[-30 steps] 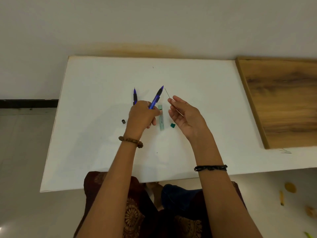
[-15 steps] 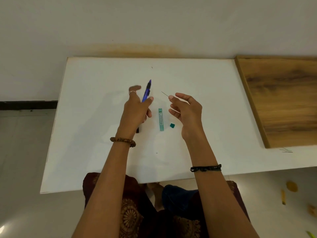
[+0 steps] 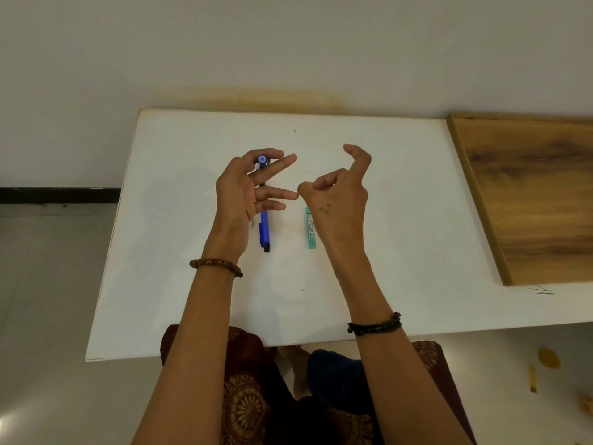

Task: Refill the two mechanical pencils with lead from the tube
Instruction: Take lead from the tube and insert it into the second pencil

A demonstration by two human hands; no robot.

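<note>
My left hand [image 3: 244, 191] pinches a blue mechanical pencil [image 3: 262, 160] between thumb and forefinger, raised above the white table [image 3: 179, 252], its open back end facing the camera. The other fingers are stretched out. A second blue pencil [image 3: 264, 231] lies flat on the table under that hand. The green lead tube [image 3: 310, 231] lies to its right, partly behind my right hand [image 3: 337, 191]. My right hand is raised with its back to me, thumb and fingers pinched together just right of the left fingertips. The thin lead is too fine to make out.
A wooden board [image 3: 529, 194] covers the table's right end. The wall runs along the far edge. My knees show below the near edge. Small yellow bits lie on the floor [image 3: 548, 358] at the lower right.
My left hand has lifted its pencil and tipped it upright, open end toward me. My right hand, which pinched a lead, has risen, turned its back to me and closed toward the left hand.
</note>
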